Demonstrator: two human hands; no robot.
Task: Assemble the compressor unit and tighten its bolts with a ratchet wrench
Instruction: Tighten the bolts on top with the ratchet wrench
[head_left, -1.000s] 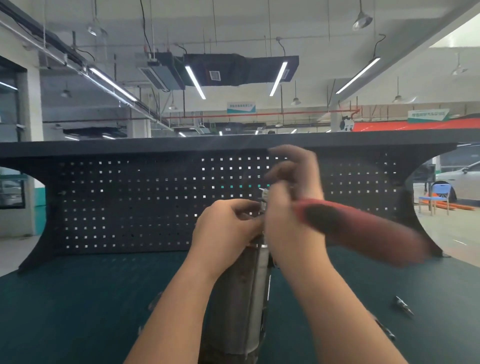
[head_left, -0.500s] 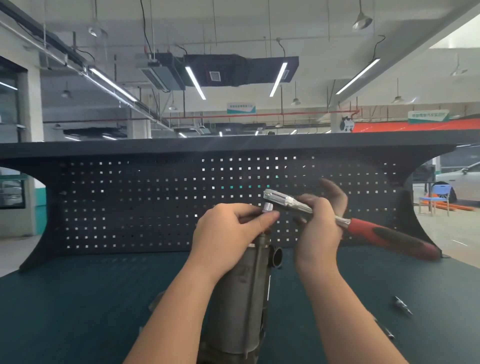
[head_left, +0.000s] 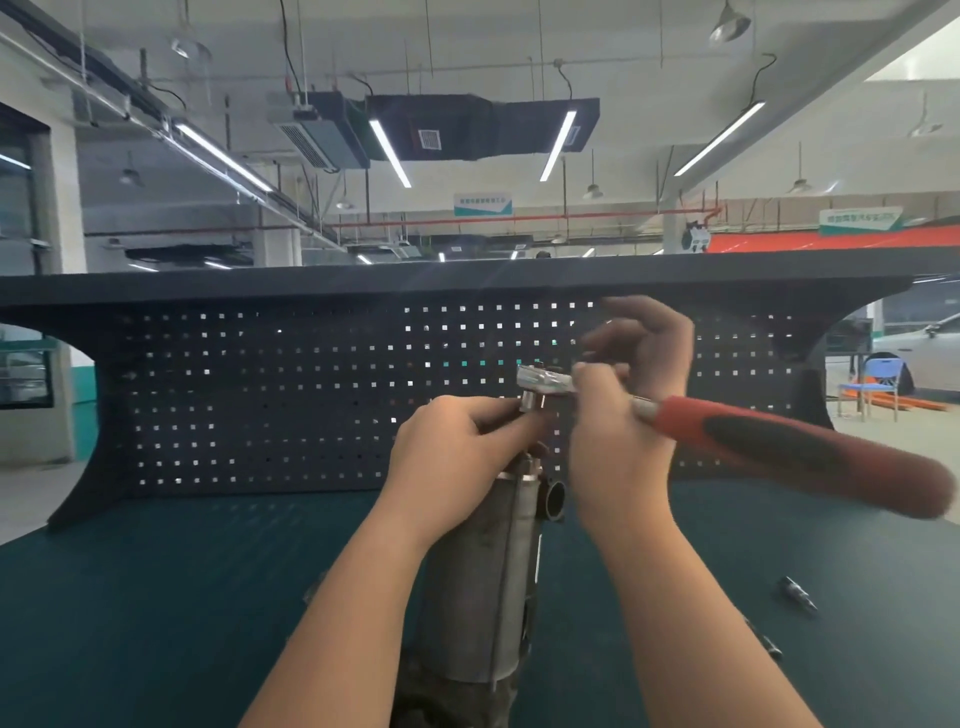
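Note:
The grey metal compressor unit stands upright on the green table, right in front of me. My left hand grips its top end, thumb and fingers up by the socket of the ratchet wrench. The ratchet wrench has a chrome head over the compressor's top and a red and black handle slanting down to the right, blurred. My right hand pinches the wrench's shank just behind the head, with the outer fingers lifted. The bolt under the socket is hidden.
A dark pegboard back panel rises behind the table. A loose metal bit lies on the table at the right, and another small part lies nearer me. A blue chair stands beyond the table's right end.
The wrench handle has swung between frames, blurred a second ago, then steadier, now sweeping low to the right again. My left hand has stayed on the compressor's top.

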